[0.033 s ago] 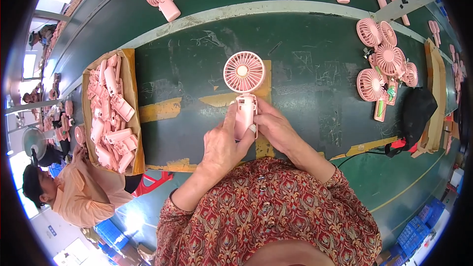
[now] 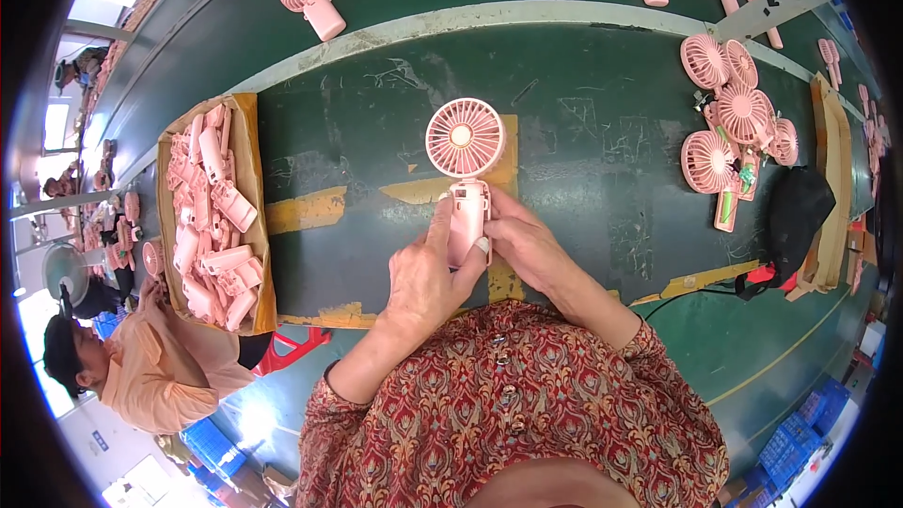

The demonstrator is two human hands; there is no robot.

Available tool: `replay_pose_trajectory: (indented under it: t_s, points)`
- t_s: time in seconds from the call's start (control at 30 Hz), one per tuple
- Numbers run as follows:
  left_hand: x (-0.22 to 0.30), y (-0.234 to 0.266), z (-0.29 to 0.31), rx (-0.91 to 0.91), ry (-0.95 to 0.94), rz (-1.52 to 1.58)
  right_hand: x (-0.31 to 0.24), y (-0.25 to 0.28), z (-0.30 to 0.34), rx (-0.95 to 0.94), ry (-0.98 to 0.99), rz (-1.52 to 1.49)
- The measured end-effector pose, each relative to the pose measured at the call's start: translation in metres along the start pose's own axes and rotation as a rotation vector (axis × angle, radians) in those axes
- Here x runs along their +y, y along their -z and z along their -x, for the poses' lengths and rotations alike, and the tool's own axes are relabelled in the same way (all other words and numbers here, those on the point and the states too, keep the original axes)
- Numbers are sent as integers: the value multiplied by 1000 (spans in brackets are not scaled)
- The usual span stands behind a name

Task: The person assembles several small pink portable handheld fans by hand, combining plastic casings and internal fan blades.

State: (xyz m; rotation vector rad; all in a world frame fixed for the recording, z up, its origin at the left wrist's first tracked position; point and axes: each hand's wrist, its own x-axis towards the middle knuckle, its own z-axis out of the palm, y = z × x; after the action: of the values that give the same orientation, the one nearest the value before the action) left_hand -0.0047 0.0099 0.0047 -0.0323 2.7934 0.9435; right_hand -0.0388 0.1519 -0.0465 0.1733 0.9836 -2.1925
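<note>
– What's the place like?
– A workshop, with a dark green, scuffed worktop [image 2: 583, 193] marked by strips of worn yellow tape [image 2: 306, 210].

– And the hands?
– Both are on the pale pink plastic handheld fan [image 2: 467, 166] with a round slatted head. The left hand [image 2: 423, 277] grips its handle from the left, forefinger straight along the edge and thumb across the lower front. The right hand [image 2: 529, 243] clasps the same handle from the right, its fingers partly hidden behind it.

– Where is that fan?
– Over the middle of the worktop, in front of the wearer's red patterned shirt [image 2: 513, 395], its head pointing away from the body. I can't tell whether the handle touches the surface.

– What lies further out?
– To the left, a shallow brown cardboard box [image 2: 248, 127] heaped with pink plastic casing parts [image 2: 216, 212]. To the right, a cluster of pink round-headed fans [image 2: 743, 113], a few showing green bits, and near them a limp black bundle [image 2: 800, 212].

– Beyond that?
– Past the pale curved rail [image 2: 508, 17], a single pink fan [image 2: 323, 17] lies at upper left, and others sit at upper right. At lower left there's a co-worker in a peach shirt and dark cap [image 2: 155, 357], near a red plastic stool [image 2: 292, 350]. Blue plastic crates [image 2: 785, 447] stand at lower right.
</note>
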Motion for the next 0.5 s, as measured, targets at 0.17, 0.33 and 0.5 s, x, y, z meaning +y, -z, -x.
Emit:
replay_pose_trajectory:
  t_s: [0.17, 0.33, 0.5]
  points:
    - [-2, -2, 0, 28, -43, -34, -7, -2, -1, -51, 20, 91]
    - [-4, -3, 0, -9, -45, -54, -7, -1, -1, -99, -6, 128]
    - [-9, -5, 3, -14, -110, -38, -2, 1, 1, -85, -20, 220]
